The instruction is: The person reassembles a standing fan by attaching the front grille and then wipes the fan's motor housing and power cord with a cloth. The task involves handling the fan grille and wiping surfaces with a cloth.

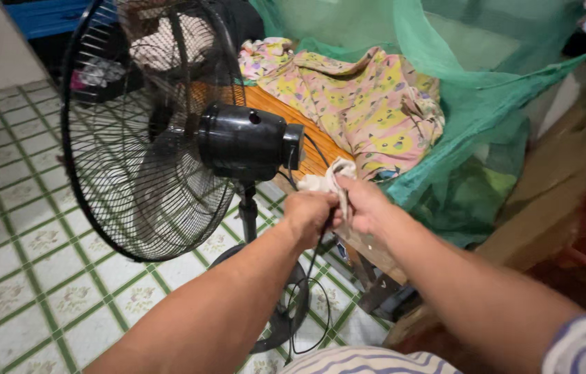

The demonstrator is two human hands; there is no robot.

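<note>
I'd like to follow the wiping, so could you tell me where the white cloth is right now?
In the head view the white cloth sits at centre, gripped in the right hand just behind the fan's black motor housing, beside the left hand.

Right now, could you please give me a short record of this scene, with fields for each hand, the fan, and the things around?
left hand: the left hand is closed around the black cord
right hand: the right hand grips a pale cloth against the cord
fan: a black standing fan, its cage facing left, its round base on the tiled floor
cord: hangs from the fan's motor housing down to the floor
behind: a patterned blanket on a wooden bed, and a green net
</note>
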